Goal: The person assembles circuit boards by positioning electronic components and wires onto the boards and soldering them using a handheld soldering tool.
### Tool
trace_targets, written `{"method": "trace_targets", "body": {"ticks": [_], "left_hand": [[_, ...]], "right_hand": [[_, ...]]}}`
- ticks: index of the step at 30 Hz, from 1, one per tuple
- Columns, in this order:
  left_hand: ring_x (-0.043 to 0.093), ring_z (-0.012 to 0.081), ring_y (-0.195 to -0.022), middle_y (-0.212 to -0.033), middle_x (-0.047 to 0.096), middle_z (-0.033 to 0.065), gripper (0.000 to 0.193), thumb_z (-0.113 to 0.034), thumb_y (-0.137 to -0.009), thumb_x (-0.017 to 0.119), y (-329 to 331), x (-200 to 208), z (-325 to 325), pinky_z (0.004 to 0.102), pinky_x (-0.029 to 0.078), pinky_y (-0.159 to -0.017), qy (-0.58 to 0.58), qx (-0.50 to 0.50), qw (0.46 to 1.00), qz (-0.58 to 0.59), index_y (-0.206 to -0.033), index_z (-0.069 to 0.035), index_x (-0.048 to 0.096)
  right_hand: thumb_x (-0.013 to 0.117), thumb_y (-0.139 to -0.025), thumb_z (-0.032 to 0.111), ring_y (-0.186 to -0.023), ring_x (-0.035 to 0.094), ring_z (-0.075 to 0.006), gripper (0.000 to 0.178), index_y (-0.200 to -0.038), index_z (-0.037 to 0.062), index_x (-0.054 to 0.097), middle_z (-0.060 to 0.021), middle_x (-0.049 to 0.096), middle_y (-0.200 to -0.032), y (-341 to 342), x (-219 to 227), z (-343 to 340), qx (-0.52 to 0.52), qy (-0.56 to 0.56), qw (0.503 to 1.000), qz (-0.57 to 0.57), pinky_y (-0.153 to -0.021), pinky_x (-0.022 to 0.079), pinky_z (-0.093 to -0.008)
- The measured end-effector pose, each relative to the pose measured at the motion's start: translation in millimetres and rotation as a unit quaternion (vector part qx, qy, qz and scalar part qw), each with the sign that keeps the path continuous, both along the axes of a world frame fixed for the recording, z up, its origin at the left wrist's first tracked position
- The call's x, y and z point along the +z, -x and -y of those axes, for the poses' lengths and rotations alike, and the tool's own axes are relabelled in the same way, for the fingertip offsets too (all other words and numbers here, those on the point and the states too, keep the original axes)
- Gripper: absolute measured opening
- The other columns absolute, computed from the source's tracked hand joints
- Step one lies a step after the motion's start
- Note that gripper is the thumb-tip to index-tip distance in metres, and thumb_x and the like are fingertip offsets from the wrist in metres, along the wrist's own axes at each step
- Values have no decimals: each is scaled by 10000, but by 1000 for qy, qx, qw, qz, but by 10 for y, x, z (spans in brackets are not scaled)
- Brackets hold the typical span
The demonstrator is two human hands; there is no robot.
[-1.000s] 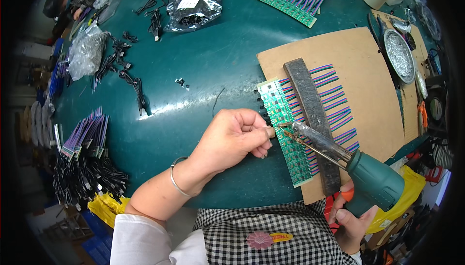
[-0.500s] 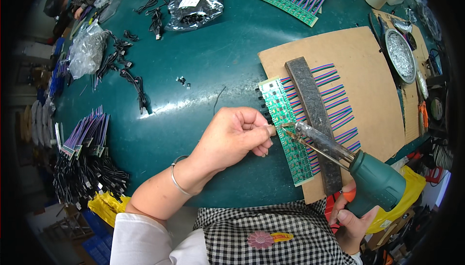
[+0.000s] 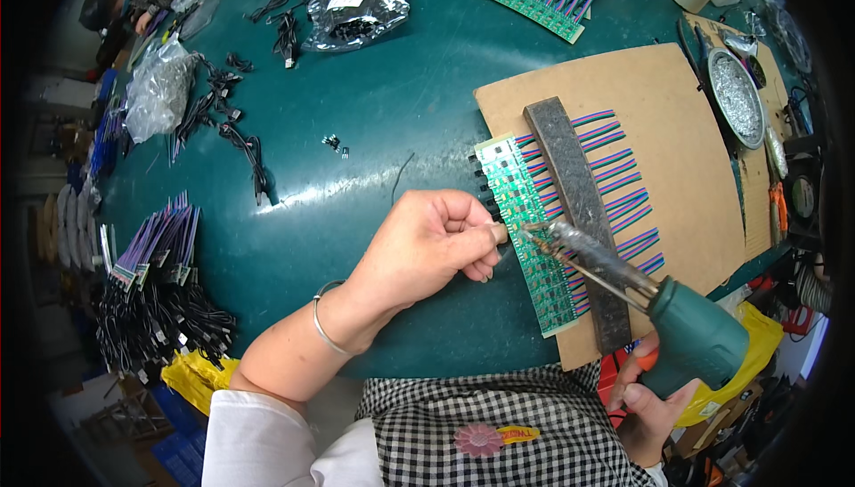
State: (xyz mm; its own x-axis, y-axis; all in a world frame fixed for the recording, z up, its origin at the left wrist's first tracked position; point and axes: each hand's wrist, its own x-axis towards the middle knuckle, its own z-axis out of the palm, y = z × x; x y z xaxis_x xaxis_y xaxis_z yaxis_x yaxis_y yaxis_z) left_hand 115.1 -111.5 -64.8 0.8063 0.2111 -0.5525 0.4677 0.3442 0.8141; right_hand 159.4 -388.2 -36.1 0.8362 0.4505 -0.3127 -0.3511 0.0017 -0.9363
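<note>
A green circuit board panel (image 3: 525, 238) lies along the left edge of a cardboard sheet (image 3: 677, 158), with striped wires (image 3: 619, 171) running off its right side. Across those wires rests a dark flat bar (image 3: 574, 193). Small black parts (image 3: 481, 177) stick out from the panel's left edge. My left hand (image 3: 441, 242) is closed in a pinch at that edge; what sits between thumb and forefinger is mostly hidden. In my right hand (image 3: 648, 393) is a green soldering gun (image 3: 695, 336), one finger by its orange trigger. Its tip is over the panel's middle, close to my left fingertips.
Far back lies another wired board panel (image 3: 525, 2). A metal dish (image 3: 737, 100) of silvery bits stands at right. Bagged black parts (image 3: 361, 6), loose cables (image 3: 254, 166), several tiny components (image 3: 336, 145) and a wired-board pile (image 3: 165, 291) occupy the left side.
The soldering gun's tip has shifted slightly right and up over the board. My left hand keeps its pinch at the same place on the board's edge.
</note>
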Motion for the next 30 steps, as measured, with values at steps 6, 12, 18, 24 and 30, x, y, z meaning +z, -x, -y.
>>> {"method": "trace_targets", "body": {"ticks": [6,12,18,24,30], "left_hand": [[589,105,-560,-661,619,69,114,-71,-824,604,8,-13,0,216,496,-537,1,2,1000,1,-758,22,590],[593,111,-565,-675,620,73,102,-64,-825,600,-9,-1,9,220,504,-541,-8,3,1000,-1,-774,23,591],[593,120,-555,-685,617,81,107,-73,-837,591,3,-30,23,230,516,-542,-17,15,1000,6,-784,20,585],[590,110,-550,-684,621,72,91,-62,-835,584,30,-3,39,212,499,-529,-28,12,999,9,-791,18,587],[588,118,-539,-666,614,72,107,-64,-831,584,7,-28,23,219,504,-531,-36,18,999,7,-753,10,578]], "right_hand": [[685,-686,90,-369,461,-152,567,-1099,-111,353,-95,476,-550,-66,9,-3,-10,-45,999,1,-328,428,-254],[632,-697,64,-368,460,-150,588,-1157,-105,306,-75,455,-555,-206,-67,73,-32,-148,988,16,-316,426,-244],[580,-736,85,-393,443,-135,599,-1227,-111,298,-69,430,-567,-582,-69,234,-96,-228,964,100,-320,411,-235],[525,-794,92,-433,430,-104,532,-1250,-83,314,-42,419,-620,-1034,43,393,-192,-295,924,151,-388,393,-211],[563,-784,72,-455,475,-115,363,-1111,-54,466,-50,493,-627,-1376,-65,257,-279,-39,939,196,-422,405,-235]]}}
